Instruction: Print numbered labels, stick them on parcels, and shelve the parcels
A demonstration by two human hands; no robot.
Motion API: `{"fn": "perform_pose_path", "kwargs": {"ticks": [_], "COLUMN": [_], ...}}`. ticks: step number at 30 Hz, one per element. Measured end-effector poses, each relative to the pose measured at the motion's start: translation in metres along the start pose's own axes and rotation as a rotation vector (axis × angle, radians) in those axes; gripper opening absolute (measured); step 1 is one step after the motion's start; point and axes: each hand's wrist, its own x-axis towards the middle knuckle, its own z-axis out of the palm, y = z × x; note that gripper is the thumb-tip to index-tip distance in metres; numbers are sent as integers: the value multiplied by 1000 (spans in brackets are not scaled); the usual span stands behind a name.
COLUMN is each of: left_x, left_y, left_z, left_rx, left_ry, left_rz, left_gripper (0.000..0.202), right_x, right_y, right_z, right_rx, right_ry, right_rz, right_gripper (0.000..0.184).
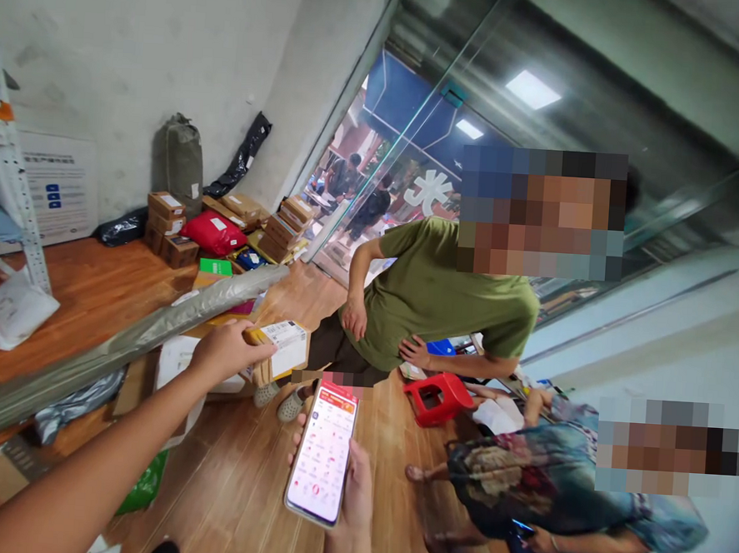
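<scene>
We are extending a labelled box (282, 346) clamped in the left hand (224, 353), the right hand (351, 491) gripping a phone (323, 451), both probably needing steadiness.

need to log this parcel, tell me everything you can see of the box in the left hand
The box is brown cardboard, closed, with a white printed label over most of the facing side, its text unreadable. The left hand grips one end, holding it tilted in the air. Nothing else touches it.
</scene>
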Motion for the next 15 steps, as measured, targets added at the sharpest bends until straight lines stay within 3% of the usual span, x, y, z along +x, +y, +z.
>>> {"fn": "perform_pose_path", "kwargs": {"ticks": [3, 15], "left_x": [0, -8], "left_y": [6, 10], "left_z": [-1, 1], "left_rx": [55, 69], "left_ry": [-19, -36], "left_rz": [-60, -70], "left_gripper": [66, 60], "right_x": [-1, -2], "right_y": [0, -1], "right_z": [-3, -8], "right_rx": [10, 15], "right_ry": [15, 26], "right_rz": [12, 34], "right_gripper": [53, 55]}}
